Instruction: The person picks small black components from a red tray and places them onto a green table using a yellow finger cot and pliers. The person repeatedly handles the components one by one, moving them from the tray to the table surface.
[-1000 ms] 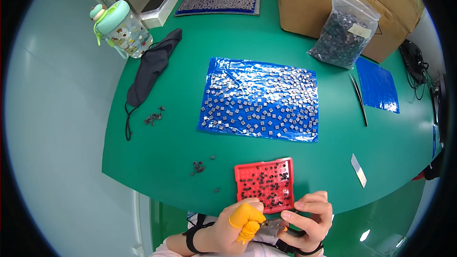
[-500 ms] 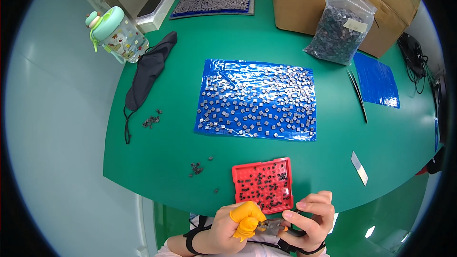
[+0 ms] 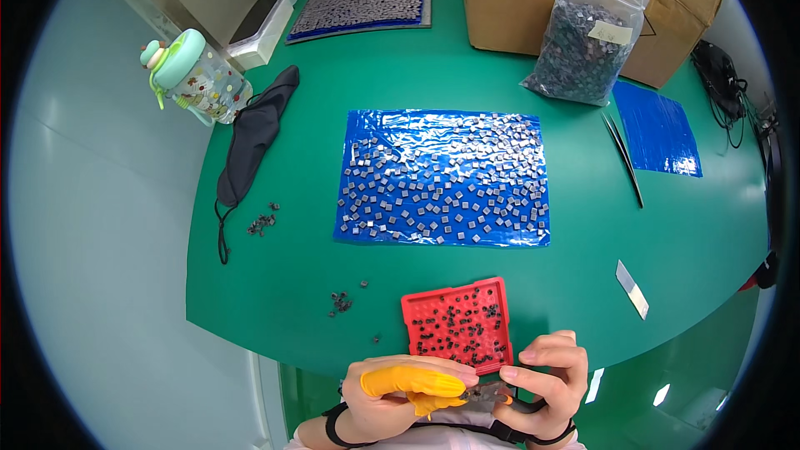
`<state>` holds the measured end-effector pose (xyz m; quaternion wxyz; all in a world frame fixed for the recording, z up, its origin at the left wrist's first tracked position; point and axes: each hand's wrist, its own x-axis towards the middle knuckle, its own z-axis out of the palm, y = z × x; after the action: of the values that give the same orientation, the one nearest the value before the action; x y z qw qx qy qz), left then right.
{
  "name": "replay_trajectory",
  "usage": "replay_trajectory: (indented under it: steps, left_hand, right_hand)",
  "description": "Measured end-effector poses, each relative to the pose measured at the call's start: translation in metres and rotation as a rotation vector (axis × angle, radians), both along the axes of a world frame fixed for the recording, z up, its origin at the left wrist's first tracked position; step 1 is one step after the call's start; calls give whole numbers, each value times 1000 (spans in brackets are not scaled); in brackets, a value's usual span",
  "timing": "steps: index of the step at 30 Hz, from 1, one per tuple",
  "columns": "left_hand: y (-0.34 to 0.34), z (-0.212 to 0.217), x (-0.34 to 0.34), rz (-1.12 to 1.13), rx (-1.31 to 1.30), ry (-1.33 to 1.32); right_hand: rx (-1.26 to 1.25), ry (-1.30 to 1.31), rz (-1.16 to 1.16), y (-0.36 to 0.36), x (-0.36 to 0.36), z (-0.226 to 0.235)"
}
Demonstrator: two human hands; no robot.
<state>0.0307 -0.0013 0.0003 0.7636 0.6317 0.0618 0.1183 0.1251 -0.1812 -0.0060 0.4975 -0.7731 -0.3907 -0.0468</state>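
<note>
My left hand [image 3: 392, 392], with yellow finger covers on thumb and forefinger, is at the table's near edge. Its fingertips come together at the jaws of small pliers [image 3: 485, 394]; anything pinched there is too small to make out. My right hand [image 3: 546, 383] is wrapped round the pliers' dark handles, which have orange near the joint. Just beyond both hands lies a red tray [image 3: 407, 313], scattered with small black parts [image 3: 458, 317]. To its left is a little heap of dark bits [image 3: 340, 304], with a few strays nearby.
A blue sheet [image 3: 354, 237] bearing many small grey squares covers mid-table. Tweezers [image 3: 623, 158], a blade [image 3: 632, 290] and a plain blue sheet [image 3: 658, 129] lie right. A filled bag [image 3: 583, 50] leans on a carton [image 3: 508, 8]. At left are a bottle [image 3: 200, 83] and a dark pouch [image 3: 254, 137].
My left forefinger has straightened from a curl, and the hand has shifted slightly left. My right hand keeps its grip on the pliers. The whole view has tilted slightly.
</note>
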Motion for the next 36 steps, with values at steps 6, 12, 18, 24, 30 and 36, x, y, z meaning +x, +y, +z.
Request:
replay_trajectory:
  steps: [6,12,18,24,30,36]
  left_hand:
    - [7,13,4,-32,210,-19]
    - [-1,10,10,120,115,-91]
    - [8,2,1,-6,218,-98]
    - [9,4,4,29,252,-75]
    - [-3,8,2,136,241,-40]
    - [-8,-3,-1,115,-3,59]
  right_hand:
    - [5,10,21,-1,1,0]
    - [3,-4,19,0,1,0]
    - [10,25,13,0,2,-2]
    - [12,35,20,1,4,-2]
    - [17,39,57,0,6,2]
    - [31,23,4,-2,4,1]
